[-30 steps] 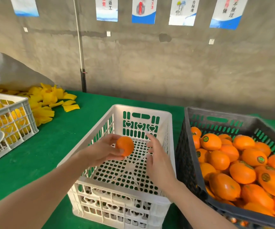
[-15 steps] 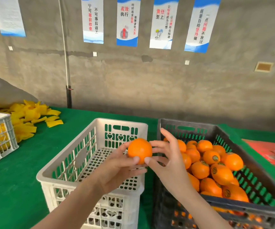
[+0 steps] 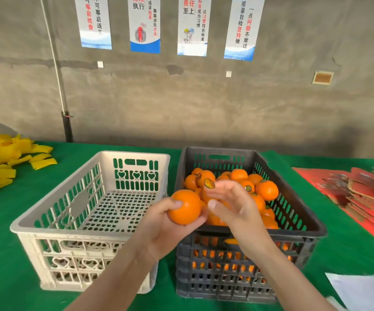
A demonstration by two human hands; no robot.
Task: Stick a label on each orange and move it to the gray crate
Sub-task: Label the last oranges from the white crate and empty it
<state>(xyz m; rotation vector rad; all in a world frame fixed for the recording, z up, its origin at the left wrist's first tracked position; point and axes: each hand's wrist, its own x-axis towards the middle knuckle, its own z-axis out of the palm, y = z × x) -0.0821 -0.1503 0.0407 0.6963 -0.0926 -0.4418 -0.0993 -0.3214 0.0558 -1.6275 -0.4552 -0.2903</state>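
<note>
- While the left hand (image 3: 165, 230) holds the orange (image 3: 184, 207) up, its fingers (image 3: 172, 204) curl around the fruit, thumb on the upper left face and the others cupping it from below.
- We see the orange as almost round, so we cannot name a long axis. We also cannot tell which way its stem end points.
- The orange hangs over the left rim of the gray crate (image 3: 293, 232), just above the gap between the two crates.
- The right hand (image 3: 237, 212) sits just beside the orange, over the gray crate. Its fingers (image 3: 217, 191) are spread and loose but blurred, and we see them grip nothing.
- A round label (image 3: 209, 183) shows at those fingertips. We cannot tell whether it sticks to a finger or to a fruit behind.
- The gray crate holds a heap of oranges (image 3: 266, 189), several of them showing round labels.
- The white crate (image 3: 69, 230) stands touching or just beside the gray one, on its left, with its perforated floor in view.
- Both crates rest on the green tabletop (image 3: 2, 243).
- Yellow foam sleeves (image 3: 6, 153) lie at far left, red cartons (image 3: 361, 194) at far right and a white sheet (image 3: 361, 290) at near right.
</note>
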